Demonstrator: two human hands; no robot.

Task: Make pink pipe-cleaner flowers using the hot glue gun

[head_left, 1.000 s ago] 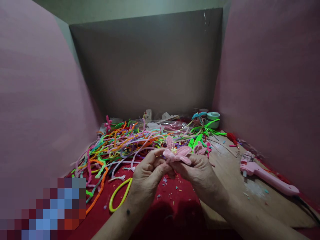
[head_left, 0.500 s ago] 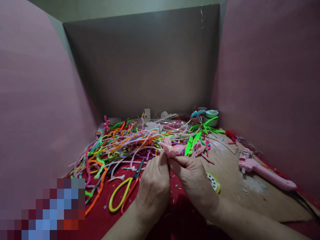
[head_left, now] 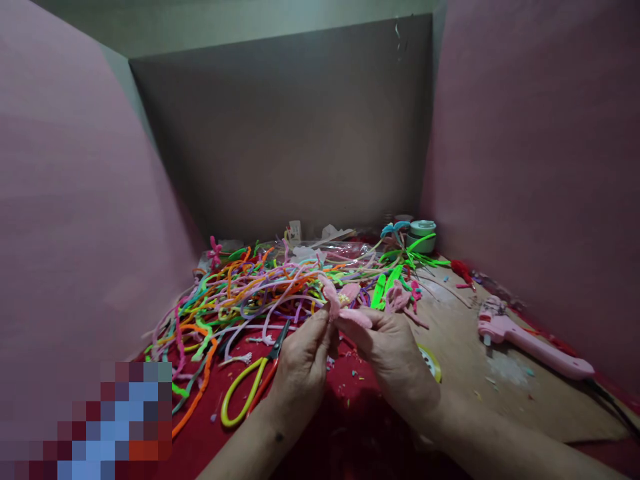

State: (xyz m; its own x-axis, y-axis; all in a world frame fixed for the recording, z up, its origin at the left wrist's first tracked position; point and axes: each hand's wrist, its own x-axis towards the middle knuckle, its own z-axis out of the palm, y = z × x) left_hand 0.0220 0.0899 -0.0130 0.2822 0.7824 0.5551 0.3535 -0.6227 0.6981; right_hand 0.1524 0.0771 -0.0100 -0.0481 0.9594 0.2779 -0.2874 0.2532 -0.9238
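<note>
Between both hands is a pink pipe-cleaner flower [head_left: 330, 300] with fuzzy petals and a pale yellow centre. My left hand [head_left: 305, 353] pinches it at the base from the left. My right hand [head_left: 393, 357] closes on its lower right petal, thumb and fingers pressed together. Just left of my left hand lie scissors [head_left: 243, 393] with one yellow and one red handle, their dark blades pointing away. Partly behind my right hand shows a yellow-rimmed white disc [head_left: 431, 363], mostly covered.
A tangled heap of coloured pipe cleaners [head_left: 240, 293] spreads behind the hands. Green leaf shapes [head_left: 385, 288] lie right of it. A pink hot glue gun [head_left: 535, 347] rests on a brown board [head_left: 560, 417]. A lidded pale green jar [head_left: 423, 237] stands behind; pink panels flank both sides.
The flower has turned in my fingers, and its petals now stand apart with the yellow centre showing. My left hand has shifted its hold slightly; the view has tilted a little.
</note>
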